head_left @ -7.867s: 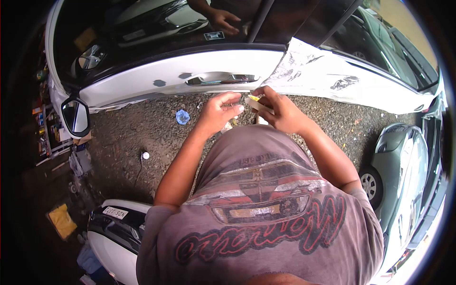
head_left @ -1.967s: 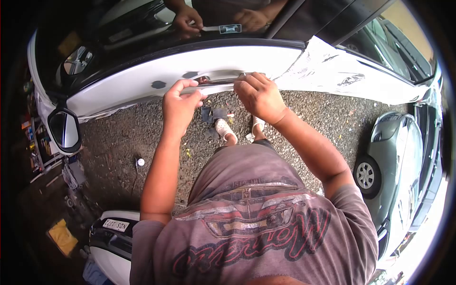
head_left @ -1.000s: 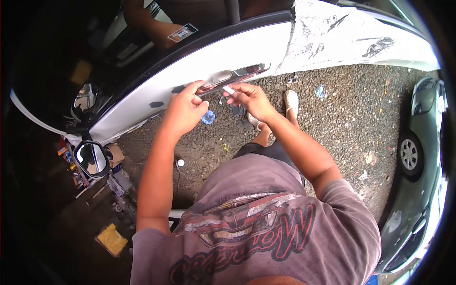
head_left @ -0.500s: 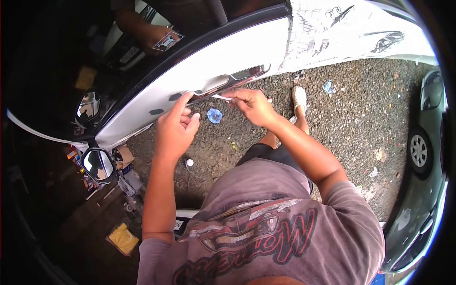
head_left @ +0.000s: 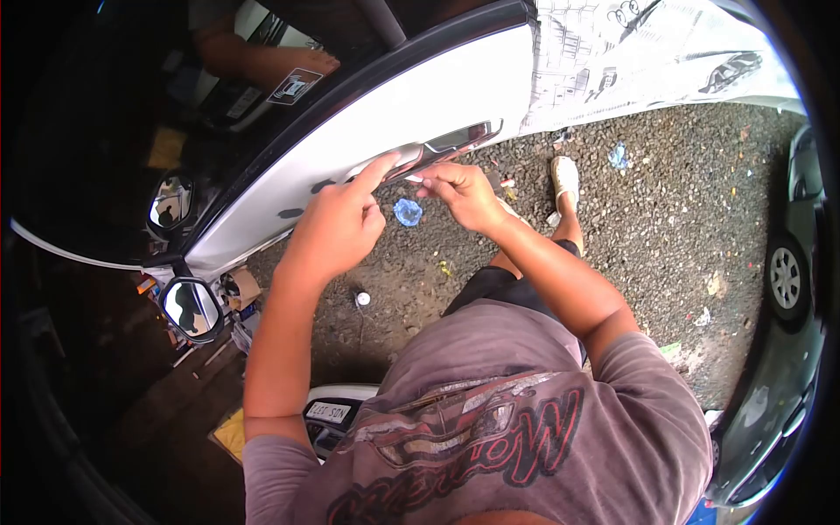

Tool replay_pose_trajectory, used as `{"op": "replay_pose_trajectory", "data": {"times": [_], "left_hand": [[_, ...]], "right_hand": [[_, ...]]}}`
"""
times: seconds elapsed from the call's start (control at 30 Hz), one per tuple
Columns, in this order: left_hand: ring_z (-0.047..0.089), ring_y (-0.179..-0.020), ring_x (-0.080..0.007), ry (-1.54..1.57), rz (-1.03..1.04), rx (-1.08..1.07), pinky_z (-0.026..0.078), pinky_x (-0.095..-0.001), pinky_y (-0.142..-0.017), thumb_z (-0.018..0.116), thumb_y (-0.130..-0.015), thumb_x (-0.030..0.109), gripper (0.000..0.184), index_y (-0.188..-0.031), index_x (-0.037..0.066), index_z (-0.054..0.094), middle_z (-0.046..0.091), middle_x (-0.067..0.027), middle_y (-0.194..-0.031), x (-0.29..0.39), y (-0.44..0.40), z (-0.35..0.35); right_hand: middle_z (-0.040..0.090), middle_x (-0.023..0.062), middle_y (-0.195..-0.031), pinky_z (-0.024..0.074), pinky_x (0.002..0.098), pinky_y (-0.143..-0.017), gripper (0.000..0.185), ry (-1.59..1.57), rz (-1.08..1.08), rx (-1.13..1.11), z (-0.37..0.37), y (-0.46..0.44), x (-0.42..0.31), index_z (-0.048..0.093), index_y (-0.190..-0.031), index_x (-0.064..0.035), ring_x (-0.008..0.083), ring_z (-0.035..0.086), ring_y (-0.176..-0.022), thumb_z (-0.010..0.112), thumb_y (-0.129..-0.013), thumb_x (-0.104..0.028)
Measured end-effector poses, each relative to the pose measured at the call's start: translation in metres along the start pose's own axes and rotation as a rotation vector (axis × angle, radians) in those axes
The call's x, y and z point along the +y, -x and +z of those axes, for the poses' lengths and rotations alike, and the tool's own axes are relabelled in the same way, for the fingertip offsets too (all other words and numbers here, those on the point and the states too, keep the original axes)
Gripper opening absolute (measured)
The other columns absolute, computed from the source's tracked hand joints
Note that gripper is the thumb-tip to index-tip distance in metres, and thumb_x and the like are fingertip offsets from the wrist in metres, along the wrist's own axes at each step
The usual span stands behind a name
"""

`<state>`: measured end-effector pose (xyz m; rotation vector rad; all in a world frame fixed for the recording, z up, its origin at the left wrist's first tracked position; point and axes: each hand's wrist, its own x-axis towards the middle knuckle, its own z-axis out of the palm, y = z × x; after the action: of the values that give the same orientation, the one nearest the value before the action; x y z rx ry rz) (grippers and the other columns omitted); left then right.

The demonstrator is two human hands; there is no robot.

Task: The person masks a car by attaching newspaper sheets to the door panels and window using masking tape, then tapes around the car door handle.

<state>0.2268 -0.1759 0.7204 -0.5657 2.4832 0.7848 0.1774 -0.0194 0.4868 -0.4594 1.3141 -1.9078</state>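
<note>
A white car door [head_left: 376, 105] spans the upper view, with a chrome-edged handle [head_left: 457, 140] and two grey patches [head_left: 290, 213] on its paint. My left hand [head_left: 337, 223] reaches to the recess beside the handle, index finger stretched out along it and the other fingers curled; nothing shows in it. Just below the handle, my right hand [head_left: 457, 192] pinches a thin white strip [head_left: 414, 178] between thumb and fingers. Printed paper [head_left: 630, 66] covers the panel right of the door.
A side mirror [head_left: 190, 308] juts out at the left. On the gravel [head_left: 647, 227] lie a blue crumpled wrapper [head_left: 408, 212] and a white round object [head_left: 362, 298]. A green car [head_left: 770, 376] stands at the right, another vehicle's number plate [head_left: 329, 411] shows below, and a yellow item [head_left: 230, 435] lies lower left.
My left hand has moved right and up, its index finger now over the handle recess. My right hand keeps the strip near the handle. The view has turned slightly.
</note>
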Motion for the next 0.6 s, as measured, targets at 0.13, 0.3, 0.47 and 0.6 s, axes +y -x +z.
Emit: {"op": "replay_pose_trajectory", "data": {"times": [0.13,0.3,0.47,0.6], "left_hand": [[0.073,-0.081,-0.0441,-0.334,0.048,-0.033,0.058,-0.0538,-0.078,0.064,-0.091,0.001,0.06,-0.15,0.014,0.061,0.074,-0.0248,-0.087,0.016,-0.016,-0.001],[0.073,-0.092,-0.0512,-0.441,0.031,-0.042,0.058,-0.0608,-0.085,0.065,-0.094,0.005,0.043,-0.137,0.008,0.067,0.075,-0.0303,-0.093,0.025,-0.029,-0.001],[0.075,-0.091,-0.0488,-0.639,-0.03,-0.022,0.059,-0.0604,-0.084,0.062,-0.097,0.007,0.028,-0.124,0.005,0.071,0.076,-0.0292,-0.094,0.024,-0.031,0.004],[0.076,-0.087,-0.0472,-0.704,-0.044,0.007,0.059,-0.0594,-0.08,0.062,-0.098,0.008,0.02,-0.116,0.005,0.07,0.076,-0.0266,-0.092,0.022,-0.023,0.009]], "right_hand": [[0.078,0.0088,-0.1,0.0612,0.0292,-0.081,0.017,0.003,-0.051,0.066,0.011,0.002,0.01,0.078,-0.116,0.001,0.0133,0.076,-0.09,0.063,-0.108,-0.002],[0.08,0.0076,-0.093,0.06,0.0292,-0.075,0.014,0.106,-0.095,0.144,0.02,0.001,0.005,0.077,-0.108,0.002,0.013,0.076,-0.086,0.066,-0.109,-0.007],[0.077,0.014,-0.09,0.0605,0.0378,-0.072,0.01,0.202,-0.168,0.24,0.02,-0.003,0.008,0.077,-0.102,-0.0009,0.0286,0.077,-0.078,0.072,-0.102,-0.009],[0.077,0.0164,-0.091,0.0589,0.0423,-0.071,0.014,0.3,-0.133,0.322,0.029,0.0,0.0,0.076,-0.099,-0.0026,0.0355,0.076,-0.08,0.076,-0.1,-0.016]]}}
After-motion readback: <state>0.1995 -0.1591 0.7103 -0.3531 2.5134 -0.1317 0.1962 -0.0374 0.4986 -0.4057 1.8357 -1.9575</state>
